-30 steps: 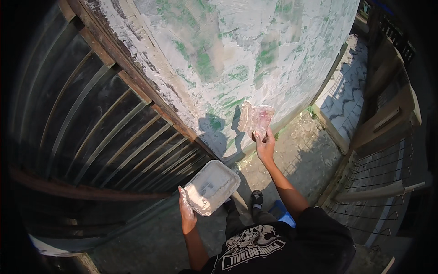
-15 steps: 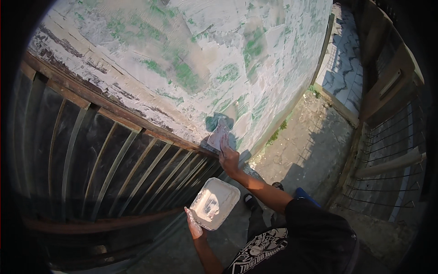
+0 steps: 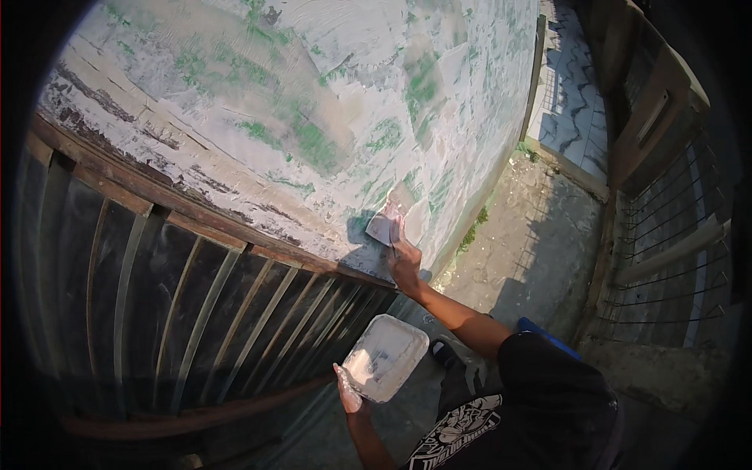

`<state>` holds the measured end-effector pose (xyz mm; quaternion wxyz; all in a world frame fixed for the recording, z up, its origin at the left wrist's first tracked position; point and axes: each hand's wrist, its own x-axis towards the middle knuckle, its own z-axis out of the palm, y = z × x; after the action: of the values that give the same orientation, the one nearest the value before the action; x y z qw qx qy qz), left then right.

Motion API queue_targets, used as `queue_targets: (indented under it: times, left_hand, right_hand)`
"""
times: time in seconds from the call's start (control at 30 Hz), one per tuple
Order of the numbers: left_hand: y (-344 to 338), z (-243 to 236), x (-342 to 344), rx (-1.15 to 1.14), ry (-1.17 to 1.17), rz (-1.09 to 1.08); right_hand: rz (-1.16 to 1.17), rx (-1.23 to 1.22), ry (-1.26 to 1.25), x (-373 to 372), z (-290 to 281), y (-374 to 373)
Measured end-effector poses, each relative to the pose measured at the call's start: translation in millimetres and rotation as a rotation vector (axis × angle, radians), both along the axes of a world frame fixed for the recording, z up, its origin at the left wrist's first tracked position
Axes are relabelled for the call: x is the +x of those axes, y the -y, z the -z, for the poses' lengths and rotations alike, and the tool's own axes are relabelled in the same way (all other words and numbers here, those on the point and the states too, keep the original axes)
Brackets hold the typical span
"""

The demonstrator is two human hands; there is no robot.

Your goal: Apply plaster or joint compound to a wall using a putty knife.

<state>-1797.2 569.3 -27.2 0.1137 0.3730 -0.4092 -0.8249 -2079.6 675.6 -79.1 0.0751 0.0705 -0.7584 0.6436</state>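
Observation:
My right hand (image 3: 405,262) grips a flat putty knife (image 3: 383,226), its pale-smeared blade close against the wall (image 3: 329,94). White putty covers that wall in rough strokes, with green paint showing through in patches. Low in front of me, my left hand (image 3: 349,393) is closed on the edge of a shallow rectangular tray (image 3: 389,348). Whitish putty coats the inside of the tray. Smears of it also mark my left fingers.
A dark slatted metal fence (image 3: 180,298) with a rusty rail (image 3: 180,196) meets the wall at left. Concrete ground (image 3: 529,227) runs along the wall's foot. Wire mesh (image 3: 674,243) stands at right, with marble-look tiles (image 3: 576,102) beyond. Something blue (image 3: 548,337) lies beside my right arm.
My right hand and the putty knife have shifted slightly right along the wall. The tray in my left hand sits a little lower and further right. The whole view has shifted slightly.

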Motion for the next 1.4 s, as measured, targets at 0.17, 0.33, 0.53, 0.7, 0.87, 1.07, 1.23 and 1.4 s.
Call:
queue_targets:
  times: [0.17,0.33,0.53,0.7,0.87,1.07,1.23,1.4]
  left_hand:
    - [13,2,3,0.015,0.025,0.044]
    - [22,9,3,-0.018,0.026,0.051]
    - [28,6,-3,-0.028,0.064,0.113]
    - [37,7,-1,-0.052,0.093,0.110]
    - [76,52,9,0.056,0.019,0.185]
    - [44,-5,-14,-0.006,0.078,0.212]
    - [51,2,-16,0.004,0.093,0.230]
    - [59,21,-17,-0.046,0.034,0.291]
  right_hand:
    - [0.058,-0.001,-0.416,44,9,-3]
    - [0.290,-0.122,-0.249,-12,-4,-32]
    - [0.303,0.020,-0.308,-24,19,10]
    - [0.065,-0.019,-0.317,42,36,9]
    - [0.218,-0.121,-0.262,12,17,-21]
    - [0.330,0.011,-0.295,-45,-26,-13]
    - [0.126,0.046,-0.373,16,-10,9]
    - [0.167,-0.050,-0.382,18,-20,-22]
